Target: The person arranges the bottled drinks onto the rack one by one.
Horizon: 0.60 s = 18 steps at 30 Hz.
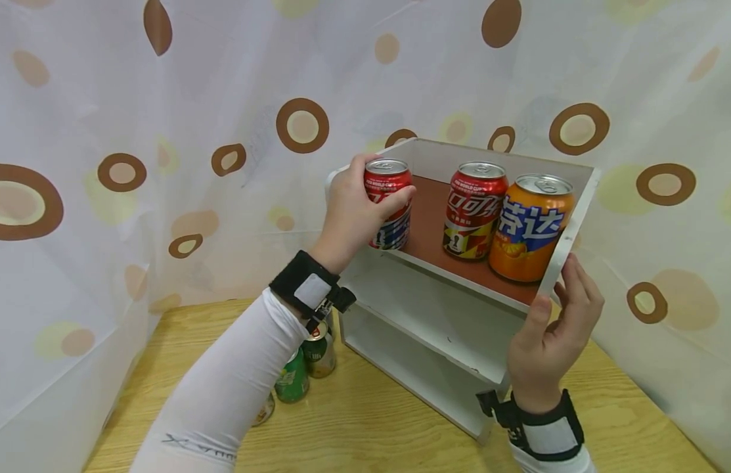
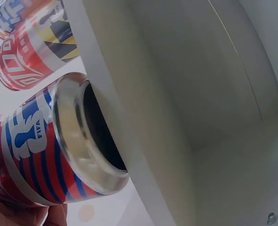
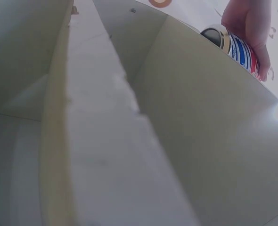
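Observation:
My left hand [image 1: 356, 213] grips a red cola can [image 1: 385, 177] with blue stripes, thumb in front and fingers behind. The can stands upright at the front left of the top tier of a white shelf unit [image 1: 436, 312]. In the left wrist view, its silver base overlaps the tier's front edge. Another red cola can [image 1: 474, 203] and an orange soda can [image 1: 531, 230] stand side by side to the right on the brown top surface. My right hand [image 1: 551, 335] holds the unit's right front corner, thumb at the front edge and fingers along the outer side.
Below the top tier are two white compartments. Left of the unit, on the wooden table [image 1: 353, 433], stand a dark green can [image 1: 320, 355], a green can [image 1: 292, 380] and another can [image 1: 265, 410] partly behind my left sleeve. A patterned curtain [image 1: 241, 59] hangs behind.

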Each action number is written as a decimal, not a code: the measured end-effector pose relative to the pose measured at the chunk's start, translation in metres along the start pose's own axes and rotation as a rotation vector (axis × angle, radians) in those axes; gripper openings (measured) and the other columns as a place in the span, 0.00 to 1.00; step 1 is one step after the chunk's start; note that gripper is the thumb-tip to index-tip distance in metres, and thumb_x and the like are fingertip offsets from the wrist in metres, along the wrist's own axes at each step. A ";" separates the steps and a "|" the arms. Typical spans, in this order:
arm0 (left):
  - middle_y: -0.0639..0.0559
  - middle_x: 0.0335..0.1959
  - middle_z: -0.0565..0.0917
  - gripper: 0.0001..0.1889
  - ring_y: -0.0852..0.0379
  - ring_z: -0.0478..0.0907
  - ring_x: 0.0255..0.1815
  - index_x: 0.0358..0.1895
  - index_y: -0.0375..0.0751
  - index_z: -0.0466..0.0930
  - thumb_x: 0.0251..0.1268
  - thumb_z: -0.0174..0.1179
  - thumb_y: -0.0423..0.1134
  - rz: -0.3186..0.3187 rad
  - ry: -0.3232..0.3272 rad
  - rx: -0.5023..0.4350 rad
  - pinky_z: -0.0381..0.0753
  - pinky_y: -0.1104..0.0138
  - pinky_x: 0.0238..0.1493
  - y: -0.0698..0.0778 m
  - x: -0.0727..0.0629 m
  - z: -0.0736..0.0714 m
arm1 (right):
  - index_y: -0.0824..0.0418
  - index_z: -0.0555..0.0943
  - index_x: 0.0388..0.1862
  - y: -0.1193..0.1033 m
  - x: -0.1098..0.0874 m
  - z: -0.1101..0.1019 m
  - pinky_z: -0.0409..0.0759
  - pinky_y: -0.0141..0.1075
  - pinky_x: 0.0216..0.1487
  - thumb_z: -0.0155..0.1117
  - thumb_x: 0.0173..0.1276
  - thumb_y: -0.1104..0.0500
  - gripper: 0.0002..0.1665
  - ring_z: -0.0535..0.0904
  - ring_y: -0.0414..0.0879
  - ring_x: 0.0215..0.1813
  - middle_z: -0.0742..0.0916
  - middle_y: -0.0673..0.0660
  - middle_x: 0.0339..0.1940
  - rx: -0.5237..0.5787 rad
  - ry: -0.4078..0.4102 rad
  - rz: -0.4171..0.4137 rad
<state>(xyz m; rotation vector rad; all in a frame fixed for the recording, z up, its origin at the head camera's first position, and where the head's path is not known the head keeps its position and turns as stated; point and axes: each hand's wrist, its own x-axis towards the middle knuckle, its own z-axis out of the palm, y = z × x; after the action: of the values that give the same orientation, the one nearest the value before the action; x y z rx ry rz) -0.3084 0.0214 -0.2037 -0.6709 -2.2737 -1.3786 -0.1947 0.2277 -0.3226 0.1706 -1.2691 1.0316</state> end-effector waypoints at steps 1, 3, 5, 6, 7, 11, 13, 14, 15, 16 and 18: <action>0.44 0.62 0.80 0.38 0.50 0.79 0.59 0.73 0.40 0.65 0.65 0.71 0.52 0.003 -0.002 0.002 0.84 0.57 0.60 0.000 0.000 0.000 | 0.78 0.74 0.63 0.000 0.000 0.000 0.73 0.32 0.65 0.58 0.77 0.38 0.43 0.73 0.49 0.66 0.79 0.64 0.62 0.002 0.000 0.001; 0.44 0.61 0.80 0.37 0.50 0.79 0.58 0.71 0.39 0.65 0.66 0.70 0.52 0.002 -0.007 0.000 0.84 0.57 0.59 -0.002 0.000 0.002 | 0.78 0.74 0.63 0.000 0.000 0.000 0.73 0.32 0.65 0.58 0.77 0.38 0.42 0.73 0.49 0.66 0.79 0.64 0.62 0.003 0.001 0.001; 0.43 0.61 0.80 0.37 0.50 0.79 0.57 0.70 0.38 0.65 0.66 0.70 0.52 0.004 -0.010 -0.004 0.84 0.57 0.59 -0.003 -0.001 0.003 | 0.78 0.74 0.63 -0.001 0.000 0.000 0.73 0.32 0.65 0.58 0.77 0.38 0.42 0.73 0.49 0.66 0.79 0.64 0.62 0.003 0.002 0.000; 0.43 0.60 0.80 0.37 0.50 0.79 0.57 0.70 0.38 0.64 0.66 0.70 0.52 0.002 -0.012 -0.006 0.84 0.57 0.59 -0.003 -0.002 0.003 | 0.78 0.74 0.63 -0.001 0.000 0.000 0.74 0.32 0.65 0.58 0.77 0.38 0.42 0.74 0.49 0.66 0.79 0.64 0.62 0.002 0.003 0.000; 0.43 0.60 0.79 0.37 0.50 0.78 0.57 0.70 0.38 0.64 0.67 0.70 0.52 -0.003 -0.015 -0.013 0.84 0.57 0.59 -0.004 -0.002 0.004 | 0.78 0.74 0.63 -0.001 0.000 0.000 0.74 0.32 0.65 0.58 0.77 0.38 0.42 0.74 0.49 0.66 0.79 0.64 0.62 0.000 0.004 0.000; 0.42 0.63 0.77 0.40 0.49 0.77 0.59 0.73 0.38 0.60 0.67 0.69 0.51 -0.015 -0.024 -0.057 0.82 0.56 0.61 -0.009 -0.005 0.008 | 0.78 0.74 0.63 -0.001 0.000 0.000 0.73 0.32 0.64 0.58 0.77 0.38 0.42 0.74 0.49 0.66 0.79 0.64 0.62 -0.001 0.004 0.004; 0.42 0.64 0.76 0.41 0.49 0.77 0.60 0.74 0.38 0.58 0.67 0.69 0.51 -0.014 -0.023 -0.069 0.82 0.56 0.63 -0.011 -0.007 0.009 | 0.78 0.74 0.63 -0.002 0.000 0.000 0.73 0.31 0.64 0.58 0.77 0.38 0.42 0.74 0.49 0.66 0.79 0.63 0.62 0.000 0.002 0.006; 0.42 0.64 0.75 0.41 0.49 0.76 0.61 0.74 0.38 0.57 0.67 0.69 0.51 -0.007 -0.022 -0.067 0.81 0.56 0.63 -0.013 -0.009 0.010 | 0.78 0.74 0.63 -0.002 0.000 0.000 0.73 0.32 0.64 0.58 0.77 0.38 0.42 0.74 0.49 0.66 0.79 0.63 0.62 0.002 0.003 0.006; 0.42 0.65 0.74 0.41 0.49 0.75 0.62 0.75 0.38 0.56 0.68 0.69 0.50 0.002 -0.020 -0.063 0.81 0.55 0.64 -0.014 -0.010 0.010 | 0.78 0.74 0.63 -0.002 0.000 0.000 0.73 0.32 0.64 0.58 0.77 0.38 0.42 0.74 0.49 0.66 0.79 0.63 0.62 0.003 0.003 0.006; 0.42 0.65 0.73 0.41 0.49 0.75 0.63 0.75 0.38 0.56 0.68 0.69 0.50 0.008 -0.018 -0.056 0.80 0.55 0.65 -0.015 -0.012 0.011 | 0.78 0.74 0.63 -0.002 0.000 0.000 0.73 0.32 0.64 0.58 0.77 0.38 0.42 0.74 0.49 0.66 0.79 0.63 0.62 0.005 0.003 0.005; 0.41 0.66 0.72 0.41 0.48 0.73 0.64 0.75 0.38 0.55 0.68 0.68 0.50 0.025 -0.013 -0.032 0.79 0.55 0.66 -0.017 -0.016 0.011 | 0.78 0.74 0.63 -0.002 0.000 0.001 0.73 0.32 0.64 0.58 0.77 0.38 0.42 0.74 0.49 0.66 0.79 0.63 0.62 0.006 0.003 0.005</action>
<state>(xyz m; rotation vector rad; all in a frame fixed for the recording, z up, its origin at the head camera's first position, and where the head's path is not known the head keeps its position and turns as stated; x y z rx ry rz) -0.3060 0.0217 -0.2293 -0.7181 -2.2496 -1.4057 -0.1935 0.2259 -0.3214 0.1704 -1.2648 1.0393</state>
